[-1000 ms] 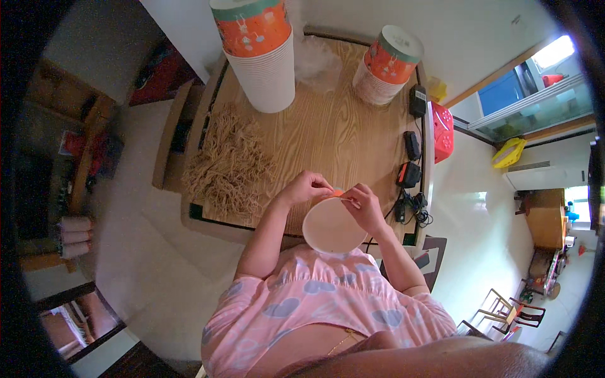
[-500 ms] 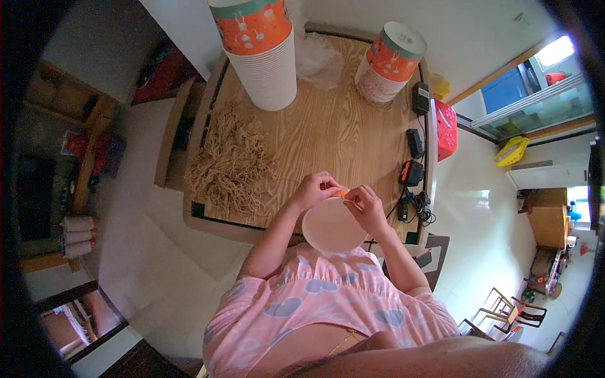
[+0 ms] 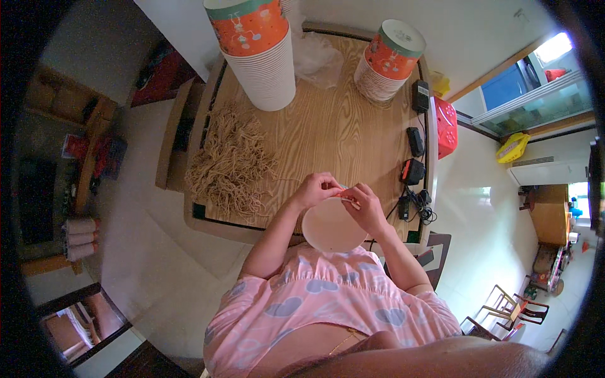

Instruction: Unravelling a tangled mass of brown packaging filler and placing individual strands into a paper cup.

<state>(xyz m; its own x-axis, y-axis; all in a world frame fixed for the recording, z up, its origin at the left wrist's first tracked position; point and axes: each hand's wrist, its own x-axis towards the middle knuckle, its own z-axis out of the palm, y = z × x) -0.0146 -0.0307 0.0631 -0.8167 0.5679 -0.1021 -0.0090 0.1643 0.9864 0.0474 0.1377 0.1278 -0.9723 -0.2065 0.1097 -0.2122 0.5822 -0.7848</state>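
Close to my body at the table's near edge is a paper bucket [image 3: 334, 225], its pale round end facing me. My left hand [image 3: 317, 189] is closed in a pinch at the bucket's far side, where a bit of orange shows between the hands. Beside it my right hand [image 3: 364, 205] also pinches there, thumb and fingers pressed together. Whether a string lies in the fingertips is too small to tell. Left of my hands lies a loose heap of tan twine [image 3: 233, 167], with a thin strand trailing toward my left hand.
A tall stack of orange and white paper buckets [image 3: 261, 69] stands at the far left of the wooden table [image 3: 315, 135]. A shorter stack [image 3: 387, 63] is at the far right, with a clear plastic bag [image 3: 318, 60] between. Black adapters [image 3: 413, 171] and cables [image 3: 419, 205] line the right edge.
Both hands stay at the bucket's far side; the fingertips have shifted slightly and less orange shows between them. The view has tilted a little. Nothing on the table has moved.
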